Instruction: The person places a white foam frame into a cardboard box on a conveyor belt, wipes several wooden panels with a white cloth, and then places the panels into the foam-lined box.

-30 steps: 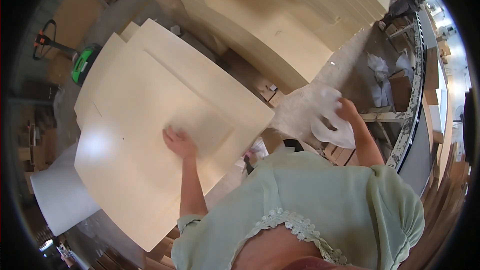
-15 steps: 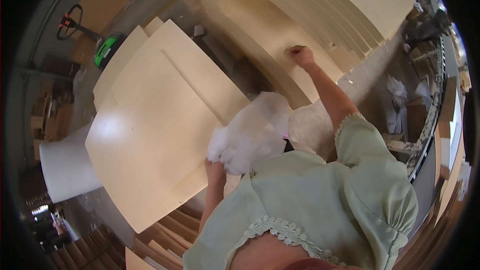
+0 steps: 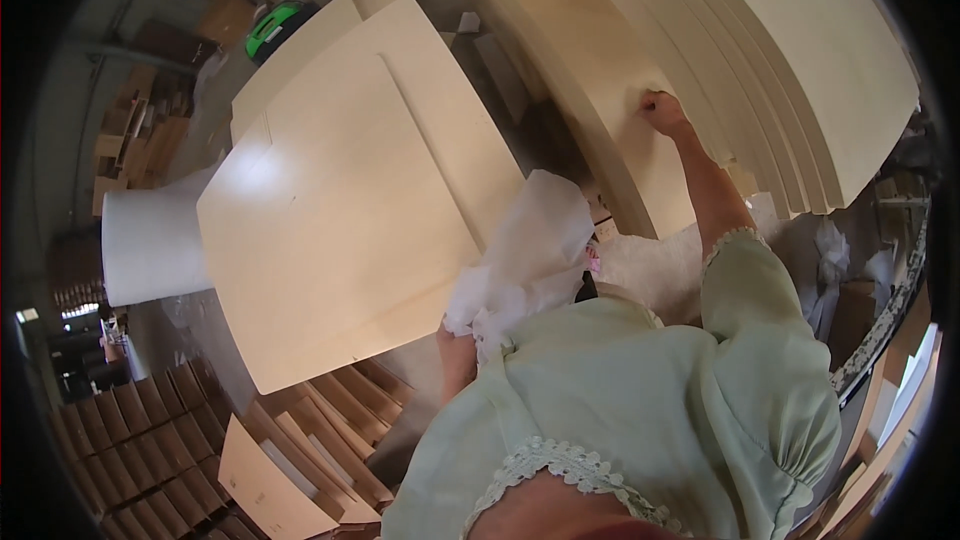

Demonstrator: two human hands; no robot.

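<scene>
My left hand (image 3: 458, 348) is closed on a crumpled bundle of thin, white, translucent packing foam (image 3: 525, 250), which bunches up in front of my body. My right hand (image 3: 664, 112) reaches out to the far right, its fingers curled against the face of a pale board (image 3: 625, 135) in a stack. Whatever those fingers may pinch is too small or hidden to name. Left of the foam lies a stack of large, pale flat panels (image 3: 340, 210), with a smaller offset panel on one side. The bundle overlaps the near right corner of that stack.
A taller layered stack of pale boards (image 3: 760, 70) rises at the right. A white foam roll (image 3: 150, 245) stands at the left, below a green and black pallet truck (image 3: 280, 28). Cardboard dividers (image 3: 150, 440) fill the lower left. A metal-edged conveyor or bench (image 3: 880, 340) runs along the right.
My view has shifted, so the panels sit higher in the picture. My right hand stays at the board, slightly farther along its face. My left hand still grips the foam.
</scene>
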